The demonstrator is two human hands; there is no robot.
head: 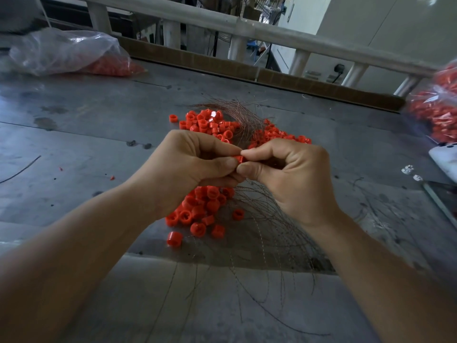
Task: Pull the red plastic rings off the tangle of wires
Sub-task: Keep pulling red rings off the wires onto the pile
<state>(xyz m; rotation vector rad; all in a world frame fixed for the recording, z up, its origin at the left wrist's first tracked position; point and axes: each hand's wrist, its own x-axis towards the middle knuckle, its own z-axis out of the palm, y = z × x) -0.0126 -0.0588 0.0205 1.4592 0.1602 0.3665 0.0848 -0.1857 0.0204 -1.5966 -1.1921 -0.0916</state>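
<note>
Many small red plastic rings (201,209) lie loose in a heap under the left hand (195,157), with more beyond both hands, so the job looks well along. I cannot tell whether the far ones are still threaded. The left hand's curled thumb and forefinger pinch a single red ring (239,159). The right hand (294,174) pinches its other side, above the tangle of thin coppery wires (267,224).
</note>
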